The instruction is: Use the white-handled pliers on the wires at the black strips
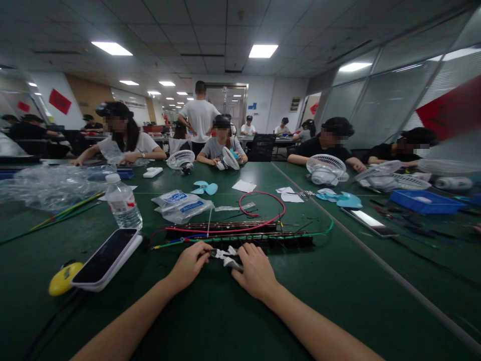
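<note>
My right hand (257,268) is closed around the handles of pliers (221,254), whose jaws point left. My left hand (191,265) is pinched beside the jaws; what its fingertips grip is too small and dark to make out. Just beyond both hands lie two long black slotted strips (278,242) with wires running along them. A red wire (284,205) loops up behind the strips, and a green wire (326,230) curves at their right end. One thin white strip (209,223) sticks up from between them.
Left stand a water bottle (124,203), a phone (107,258) and a yellow tape measure (64,279). Plastic bags (182,206) and a blue fan blade (205,188) lie beyond the strips. Another phone (368,222) and a blue tray (426,201) are right. Co-workers sit opposite with fans (326,169).
</note>
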